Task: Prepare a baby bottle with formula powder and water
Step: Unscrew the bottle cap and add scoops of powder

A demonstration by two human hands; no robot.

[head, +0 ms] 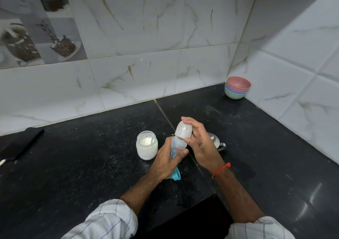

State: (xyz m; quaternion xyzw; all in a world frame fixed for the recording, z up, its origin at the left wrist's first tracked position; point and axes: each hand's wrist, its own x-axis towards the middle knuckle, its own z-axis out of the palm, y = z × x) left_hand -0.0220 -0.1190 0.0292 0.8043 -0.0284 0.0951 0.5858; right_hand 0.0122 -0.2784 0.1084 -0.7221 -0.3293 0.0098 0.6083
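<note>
1. Head view, step in hand: the left hand [166, 161] is wrapping its fingers around the body of the baby bottle [176, 147], holding it tilted above the black counter [91, 165]. The right hand [200, 143] is pinching a clear domed cap [183, 129] between thumb and fingertips, right at the bottle's open mouth. Whether the cap is going on or coming off cannot be told. By my judgement, the work is sitting at the opening or closing stage.
2. Next move, as judged: if filling is to follow, the cap is wanting a place on the counter and the bottle is needing to stand upright beside the powder jar [146, 145].
3. Count, task items: one bottle; one clear cap; one teal ring piece [176, 173] lying on the counter just under the left wrist; one open jar of white powder with one scoop [152, 139] standing in it.
4. Count, other items: one steel vessel [215, 140], partly hidden behind the right hand; one stack of bowls [237, 90] in the far corner, about four; one red thread [221, 169] on the right wrist.
</note>
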